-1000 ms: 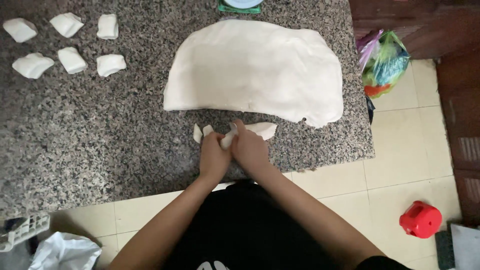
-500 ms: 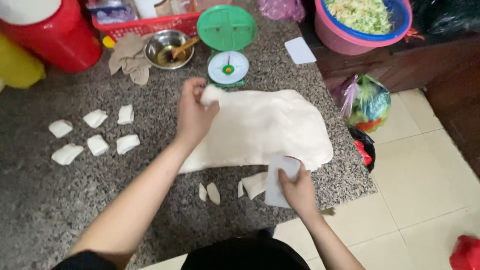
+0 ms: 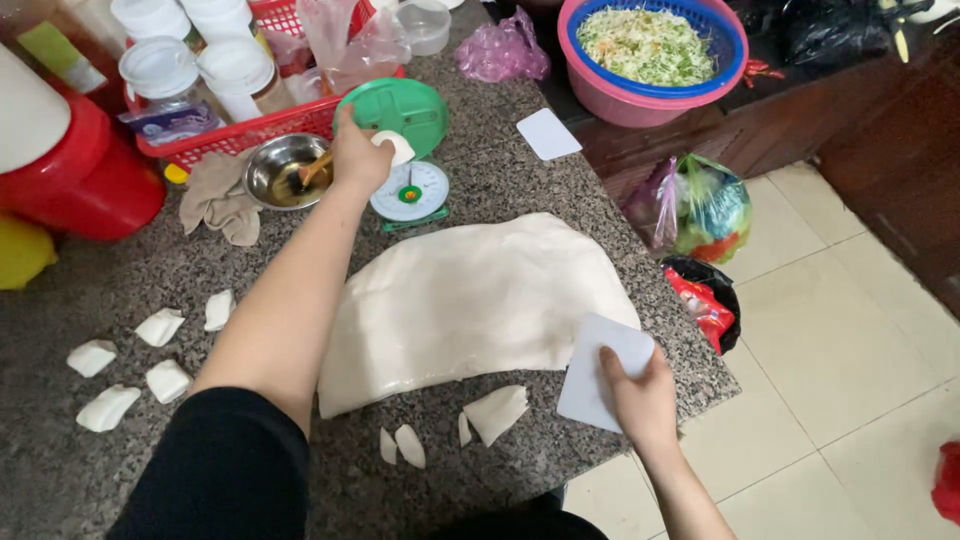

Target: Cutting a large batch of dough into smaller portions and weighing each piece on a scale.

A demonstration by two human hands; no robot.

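My left hand [image 3: 360, 155] is stretched out to the green kitchen scale [image 3: 404, 150] and holds a small piece of dough [image 3: 397, 148] at its pan. My right hand [image 3: 640, 395] grips a white plastic scraper [image 3: 603, 368] at the near right edge of the granite counter [image 3: 120, 470]. Between them lies a large flat sheet of white dough [image 3: 470, 300]. A few small cut scraps of dough [image 3: 490, 412] lie near the front edge.
Several cut dough pieces [image 3: 150, 355] lie at the left. At the back stand a steel bowl with a spoon [image 3: 285, 170], a red basket of jars [image 3: 220, 70], a red container [image 3: 70, 175] and a pink bowl of shredded vegetables [image 3: 650, 50]. A plastic bag [image 3: 700, 210] hangs beside the counter.
My left hand has moved from the dough sheet's far edge out to the scale with a dough piece. The view has tilted up. My right hand still holds the scraper.
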